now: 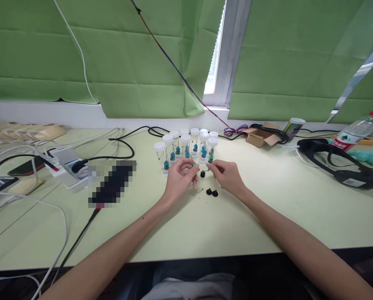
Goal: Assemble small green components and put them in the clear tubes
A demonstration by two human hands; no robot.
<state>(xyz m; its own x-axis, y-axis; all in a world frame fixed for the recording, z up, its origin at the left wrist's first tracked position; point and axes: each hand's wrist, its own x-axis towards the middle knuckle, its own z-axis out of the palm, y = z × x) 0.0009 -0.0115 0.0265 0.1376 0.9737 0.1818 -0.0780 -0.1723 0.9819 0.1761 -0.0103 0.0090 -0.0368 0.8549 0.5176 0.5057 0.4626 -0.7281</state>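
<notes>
From the head view, the left hand (pixel 180 175) pinches a small green piece (pixel 193 165), mostly hidden, above the middle of the counter (pixel 252 233). The right hand (pixel 226 173) has its grip closed; on what, I cannot tell. Beyond, white-capped tubes (pixel 160 153) overlap, half covering the far ones. At right, a bottle (pixel 360 122) bears a red-and-white label (pixel 343 143), its writing unreadably small.

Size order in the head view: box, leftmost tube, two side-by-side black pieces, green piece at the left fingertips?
1. Box
2. Leftmost tube
3. Black pieces, too alike to rank apart
4. Green piece
</notes>
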